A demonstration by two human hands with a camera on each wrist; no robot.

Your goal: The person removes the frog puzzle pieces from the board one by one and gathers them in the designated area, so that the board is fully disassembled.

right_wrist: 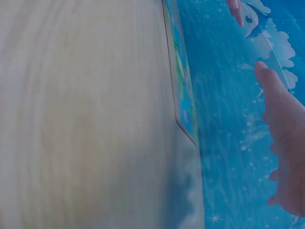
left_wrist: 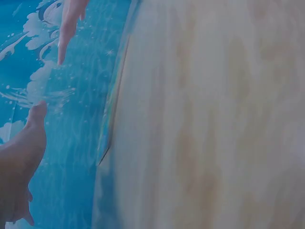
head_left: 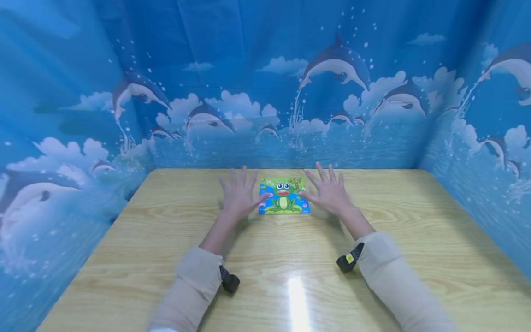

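A flat rectangular picture board with a cartoon green frog (head_left: pixel 283 201) on a blue and green ground lies near the table's back edge. On its left is my left hand (head_left: pixel 239 196), fingers spread, with the thumb over the board's left side. My right hand (head_left: pixel 330 194) is spread likewise on the other side, its thumb at the board's right edge. In the right wrist view the board (right_wrist: pixel 181 76) appears edge-on, and the right hand (right_wrist: pixel 288 148) stands apart from it, above the table. The left wrist view shows the left hand (left_wrist: pixel 21 162) apart from the board too. Neither hand holds anything.
The wooden table (head_left: pixel 265 249) extends toward me, with a bright light reflection near its front. A blue curtain (head_left: pixel 232 115) printed with dolphins and clouds closes off the back and both sides. Each wrist wears a small black camera (head_left: pixel 229 281).
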